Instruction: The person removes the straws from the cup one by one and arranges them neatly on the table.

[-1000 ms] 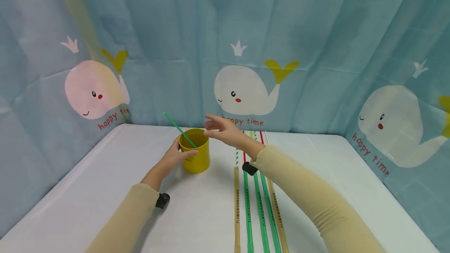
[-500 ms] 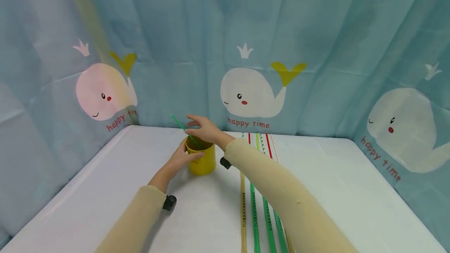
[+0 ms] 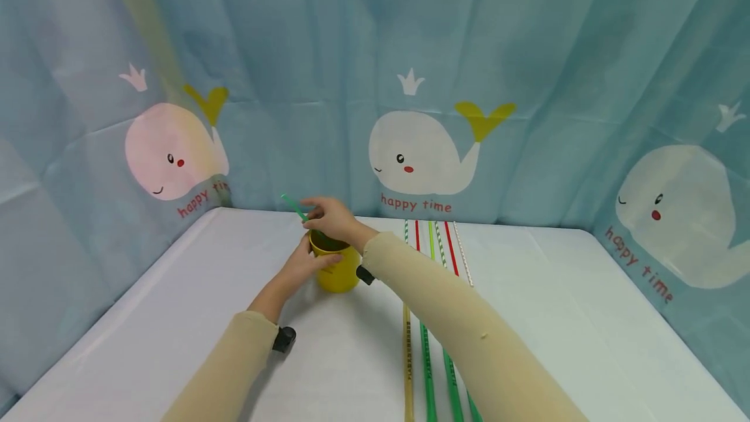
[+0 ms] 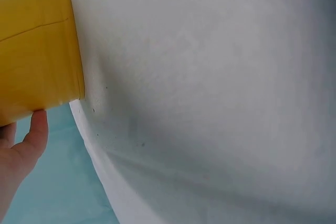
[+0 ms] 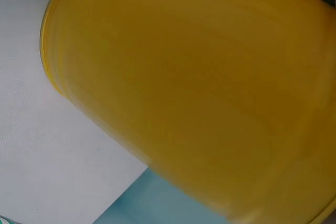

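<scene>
A yellow round container [image 3: 340, 271] stands upright on the white table, and a green straw [image 3: 291, 204] leans out of its mouth towards the left. My left hand [image 3: 300, 267] grips the container from its left side, thumb across the front. In the left wrist view, fingers [image 4: 35, 132] of that hand touch the yellow wall. Over the rim, my right hand [image 3: 333, 220] pinches the green straw between thumb and fingers. The straw's lower part is hidden by the hand and the container. The container's wall [image 5: 173, 87] fills most of the right wrist view.
Right of the container, several long straws, red [image 3: 451, 246], striped [image 3: 463, 253] and light green [image 3: 431, 239], lie side by side with green and tan printed sleeves [image 3: 408, 357] nearer me. My right forearm crosses over them. A blue whale-print curtain [image 3: 281, 83] hangs behind the table [image 3: 562, 331].
My right hand has moved left from beside the container to over its mouth, and its fingers have closed on the green straw. The left hand keeps its grip on the container.
</scene>
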`<action>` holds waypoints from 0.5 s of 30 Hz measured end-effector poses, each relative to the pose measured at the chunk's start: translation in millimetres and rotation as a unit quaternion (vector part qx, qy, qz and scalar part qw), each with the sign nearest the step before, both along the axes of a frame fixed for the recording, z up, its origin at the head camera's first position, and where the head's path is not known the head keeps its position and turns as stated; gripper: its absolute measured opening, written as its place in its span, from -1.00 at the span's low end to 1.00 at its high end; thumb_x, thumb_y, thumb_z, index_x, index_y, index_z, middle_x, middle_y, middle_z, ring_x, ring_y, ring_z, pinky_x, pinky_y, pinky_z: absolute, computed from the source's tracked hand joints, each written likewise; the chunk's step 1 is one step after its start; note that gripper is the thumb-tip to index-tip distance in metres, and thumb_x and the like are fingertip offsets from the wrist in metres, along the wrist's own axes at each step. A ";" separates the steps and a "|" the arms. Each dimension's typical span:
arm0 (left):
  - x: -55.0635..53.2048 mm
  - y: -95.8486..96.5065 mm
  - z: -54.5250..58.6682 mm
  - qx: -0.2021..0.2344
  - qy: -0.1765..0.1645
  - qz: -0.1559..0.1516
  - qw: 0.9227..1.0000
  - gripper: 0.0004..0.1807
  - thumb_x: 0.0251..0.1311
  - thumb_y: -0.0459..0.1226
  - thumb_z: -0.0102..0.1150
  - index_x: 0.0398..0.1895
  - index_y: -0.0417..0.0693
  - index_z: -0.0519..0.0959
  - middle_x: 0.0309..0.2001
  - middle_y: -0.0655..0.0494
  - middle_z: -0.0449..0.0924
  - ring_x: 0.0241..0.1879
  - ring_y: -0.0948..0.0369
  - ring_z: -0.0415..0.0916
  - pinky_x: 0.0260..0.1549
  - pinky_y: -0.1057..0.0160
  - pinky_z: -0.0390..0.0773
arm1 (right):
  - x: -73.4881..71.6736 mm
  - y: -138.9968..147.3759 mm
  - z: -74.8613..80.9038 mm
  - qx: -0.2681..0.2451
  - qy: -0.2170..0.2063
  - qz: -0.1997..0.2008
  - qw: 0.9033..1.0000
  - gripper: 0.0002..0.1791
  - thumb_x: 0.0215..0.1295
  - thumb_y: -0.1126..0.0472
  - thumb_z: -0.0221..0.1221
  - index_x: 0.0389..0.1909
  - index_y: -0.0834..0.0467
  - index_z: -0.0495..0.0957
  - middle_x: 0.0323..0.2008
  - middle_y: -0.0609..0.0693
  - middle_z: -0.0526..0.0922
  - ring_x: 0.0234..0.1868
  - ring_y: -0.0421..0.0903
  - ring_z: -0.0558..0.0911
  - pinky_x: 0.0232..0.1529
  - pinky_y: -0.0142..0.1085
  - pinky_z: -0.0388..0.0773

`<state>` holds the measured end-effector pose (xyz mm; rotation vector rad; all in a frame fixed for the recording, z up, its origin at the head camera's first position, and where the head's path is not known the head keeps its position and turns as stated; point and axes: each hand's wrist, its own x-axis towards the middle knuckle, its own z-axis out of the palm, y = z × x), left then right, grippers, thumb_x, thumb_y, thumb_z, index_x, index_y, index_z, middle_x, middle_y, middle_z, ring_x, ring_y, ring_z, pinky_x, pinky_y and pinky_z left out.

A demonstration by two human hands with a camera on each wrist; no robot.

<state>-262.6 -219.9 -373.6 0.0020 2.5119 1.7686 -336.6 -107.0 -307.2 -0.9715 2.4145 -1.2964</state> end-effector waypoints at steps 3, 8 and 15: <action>0.9 1.0 0.4 0.000 -0.004 -0.001 1.000 0.00 0.23 0.00 0.26 0.52 -0.08 -0.15 0.42 -0.16 0.07 0.40 -0.12 0.01 0.35 -0.23 -0.02 | 1.3 0.1 0.2 0.006 0.008 0.000 1.000 -0.50 0.35 0.27 0.20 0.30 0.14 0.43 -0.08 0.04 0.68 -0.04 -0.11 0.62 0.07 -0.35 0.51; 0.5 2.2 -0.3 0.001 -0.006 0.002 1.000 0.04 0.23 -0.01 0.26 0.53 -0.10 -0.20 0.42 -0.18 0.07 0.40 -0.14 0.00 0.35 -0.24 -0.05 | 5.5 7.9 6.1 -0.020 0.010 -0.021 1.000 -0.56 0.34 0.26 0.21 0.24 0.12 0.50 -0.05 0.03 0.65 -0.03 -0.11 0.60 0.02 -0.37 0.53; -1.8 -1.4 -1.1 -0.010 -0.006 0.007 1.000 0.08 0.19 0.03 0.29 0.54 -0.07 -0.21 0.47 -0.14 -0.01 0.46 -0.13 -0.14 0.36 -0.27 -0.14 | 9.5 30.2 19.6 -0.090 0.001 -0.037 0.995 -0.63 0.35 0.30 0.20 0.15 0.23 0.54 0.00 0.10 0.64 0.02 -0.05 0.60 0.01 -0.33 0.56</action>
